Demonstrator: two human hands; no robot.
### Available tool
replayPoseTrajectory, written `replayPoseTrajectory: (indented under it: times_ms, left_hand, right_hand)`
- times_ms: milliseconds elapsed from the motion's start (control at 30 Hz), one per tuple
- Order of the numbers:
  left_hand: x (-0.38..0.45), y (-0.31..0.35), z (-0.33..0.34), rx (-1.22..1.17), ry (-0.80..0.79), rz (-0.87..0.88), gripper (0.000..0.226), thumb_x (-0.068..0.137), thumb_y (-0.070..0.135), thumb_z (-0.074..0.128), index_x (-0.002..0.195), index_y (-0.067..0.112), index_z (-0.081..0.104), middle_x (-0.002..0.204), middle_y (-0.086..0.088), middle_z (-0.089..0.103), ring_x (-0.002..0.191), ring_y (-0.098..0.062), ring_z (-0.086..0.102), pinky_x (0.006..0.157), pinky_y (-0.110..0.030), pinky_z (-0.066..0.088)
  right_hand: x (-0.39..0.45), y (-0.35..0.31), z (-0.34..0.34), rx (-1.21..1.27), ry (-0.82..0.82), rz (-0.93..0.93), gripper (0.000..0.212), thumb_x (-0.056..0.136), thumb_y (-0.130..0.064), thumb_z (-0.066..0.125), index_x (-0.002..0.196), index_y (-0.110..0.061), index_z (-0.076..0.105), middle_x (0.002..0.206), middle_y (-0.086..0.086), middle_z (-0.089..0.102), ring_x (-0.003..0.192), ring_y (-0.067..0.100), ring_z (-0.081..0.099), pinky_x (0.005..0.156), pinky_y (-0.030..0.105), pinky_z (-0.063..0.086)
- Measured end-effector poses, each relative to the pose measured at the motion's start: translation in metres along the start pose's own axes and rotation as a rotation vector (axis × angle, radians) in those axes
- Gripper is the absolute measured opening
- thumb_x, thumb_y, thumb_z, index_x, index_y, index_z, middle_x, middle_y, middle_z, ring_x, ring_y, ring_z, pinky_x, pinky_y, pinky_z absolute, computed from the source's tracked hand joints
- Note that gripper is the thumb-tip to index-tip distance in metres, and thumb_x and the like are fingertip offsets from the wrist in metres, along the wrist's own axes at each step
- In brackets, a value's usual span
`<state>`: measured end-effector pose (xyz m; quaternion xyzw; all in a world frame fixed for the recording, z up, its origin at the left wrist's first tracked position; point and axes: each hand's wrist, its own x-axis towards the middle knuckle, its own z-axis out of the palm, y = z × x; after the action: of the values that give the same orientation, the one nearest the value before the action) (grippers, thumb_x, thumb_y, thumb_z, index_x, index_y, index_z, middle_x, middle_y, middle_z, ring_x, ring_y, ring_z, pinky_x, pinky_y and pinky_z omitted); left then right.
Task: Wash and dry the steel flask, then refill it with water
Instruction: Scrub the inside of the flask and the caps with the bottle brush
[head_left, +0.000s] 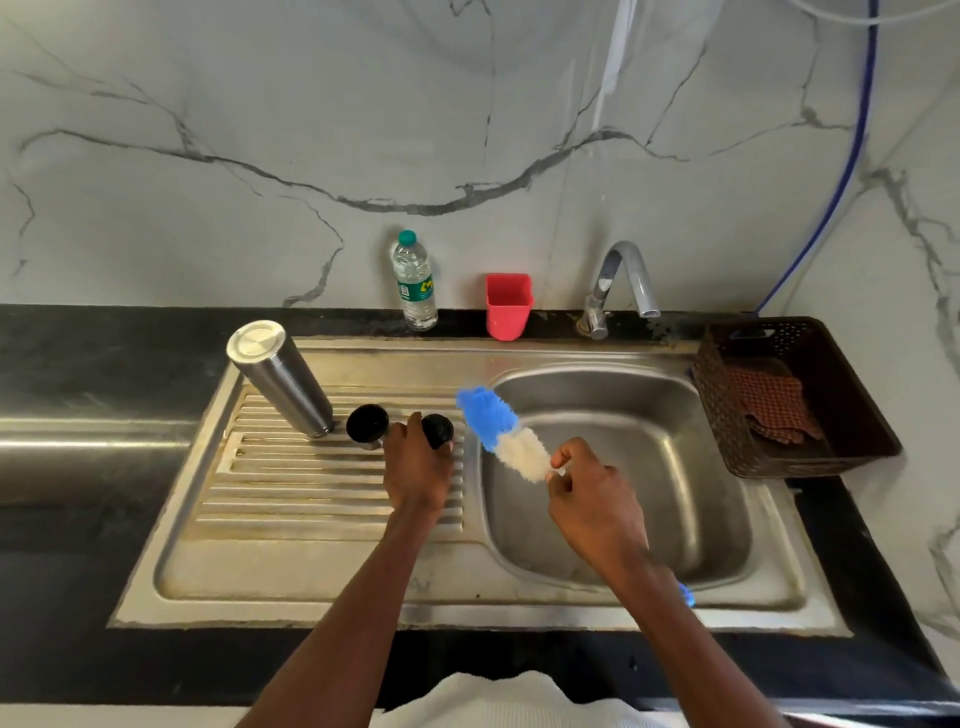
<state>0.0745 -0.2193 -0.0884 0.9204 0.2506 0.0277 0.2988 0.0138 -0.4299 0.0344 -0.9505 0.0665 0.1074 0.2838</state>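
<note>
Across the middle of the frame, a stainless steel sink unit (322, 587) with ribbed drainboard left of centre and deep basin at right. Upper left of the drainboard: a brushed steel cylindrical flask (283, 376), inverted, base up, leaning. Just right of its mouth, a black round cap (367, 422) (a second black cap (439, 430) under the fingers). At centre, left hand (418, 470) curled round that second cap. Right of centre, right hand (592, 491) pinching the handle of a blue-and-white bristle bottle brush (501, 432), bristles up-left. Risk, as a judgement: leaning flask toppled by a careless reach for it; wet cap slipping from the grip into the basin.
</note>
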Motion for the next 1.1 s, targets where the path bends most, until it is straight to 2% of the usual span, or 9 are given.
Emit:
replayPoseTrajectory:
  times_ms: [133,300,467,567,700,800,967,1033,1100]
  left_hand:
    - [-0.014,0.009,-0.011,-0.068,0.031,0.020,0.074,0.093,0.030,0.077,0.154,0.010,0.038,0.147,-0.015,0.045,0.135,-0.036,0.048,0.092,-0.050,0.054]
    - [-0.012,0.021,-0.023,-0.236,0.118,0.241,0.056,0.097,0.020,0.069,0.149,0.018,0.048,0.142,-0.004,0.052,0.134,-0.026,0.048,0.106,-0.045,0.048]
    - [0.020,0.042,-0.027,-0.131,-0.008,0.390,0.049,0.095,0.016,0.069,0.143,0.016,0.058,0.143,-0.004,0.056,0.132,-0.027,0.053,0.106,-0.041,0.047]
    - [0.036,0.053,-0.026,-0.158,-0.066,0.425,0.056,0.097,0.021,0.070,0.150,0.015,0.051,0.147,-0.005,0.055,0.137,-0.028,0.051,0.111,-0.040,0.045]
    - [0.051,0.077,-0.039,-0.267,-0.094,0.553,0.095,0.091,0.054,0.073,0.165,0.015,0.027,0.167,-0.006,0.035,0.153,-0.021,0.030,0.121,-0.035,0.028]
    - [0.056,0.107,-0.050,-0.294,-0.136,0.685,0.115,0.077,0.071,0.079,0.165,0.023,0.023,0.167,-0.002,0.034,0.152,-0.018,0.031,0.120,-0.036,0.027]
    - [0.068,0.129,-0.037,-0.294,-0.207,0.754,0.083,0.079,0.059,0.078,0.148,0.025,0.050,0.141,0.002,0.061,0.127,-0.019,0.058,0.108,-0.048,0.048]
    - [0.070,0.129,-0.034,-0.371,-0.241,0.704,0.064,0.084,0.040,0.079,0.140,0.019,0.056,0.128,0.002,0.065,0.111,-0.018,0.064,0.097,-0.046,0.054]
    - [0.070,0.125,-0.031,-0.426,-0.241,0.666,0.052,0.085,0.032,0.077,0.132,0.017,0.061,0.119,0.002,0.067,0.103,-0.017,0.065,0.090,-0.043,0.055]
  right_hand:
    - [0.001,-0.002,-0.015,-0.116,0.041,-0.052,0.028,0.098,-0.024,0.055,0.123,-0.031,0.047,0.097,0.001,0.070,0.081,0.028,0.063,0.068,0.036,0.045]
    - [0.014,-0.016,-0.051,-0.296,0.115,-0.099,0.037,0.095,-0.015,0.059,0.127,-0.032,0.050,0.098,0.002,0.071,0.087,0.030,0.067,0.068,0.038,0.048]
    - [0.038,-0.039,-0.094,-0.453,0.219,-0.166,0.043,0.094,-0.010,0.063,0.131,-0.026,0.048,0.090,0.000,0.066,0.081,0.028,0.065,0.070,0.041,0.054]
    - [0.055,-0.055,-0.120,-0.564,0.297,-0.223,0.047,0.095,-0.010,0.060,0.137,-0.023,0.044,0.093,0.004,0.069,0.084,0.031,0.068,0.072,0.039,0.051]
    - [0.077,-0.077,-0.149,-0.842,0.369,-0.328,0.046,0.089,-0.010,0.059,0.131,-0.023,0.044,0.082,0.000,0.063,0.082,0.026,0.067,0.102,0.043,0.037]
    - [0.096,-0.089,-0.161,-0.953,0.384,-0.425,0.046,0.085,-0.012,0.064,0.127,-0.022,0.046,0.078,-0.002,0.052,0.071,0.026,0.058,0.118,0.049,0.022]
    - [0.113,-0.107,-0.158,-1.003,0.303,-0.573,0.036,0.084,-0.015,0.066,0.116,-0.023,0.050,0.074,-0.003,0.060,0.072,0.026,0.063,0.121,0.051,0.012]
    - [0.118,-0.105,-0.152,-0.966,0.400,-0.685,0.036,0.076,-0.010,0.072,0.107,-0.020,0.058,0.074,-0.002,0.062,0.076,0.028,0.066,0.121,0.054,0.014]
    - [0.117,-0.100,-0.146,-0.771,0.601,-0.826,0.036,0.071,-0.004,0.073,0.103,-0.019,0.068,0.093,0.000,0.067,0.092,0.026,0.068,0.119,0.057,0.023]
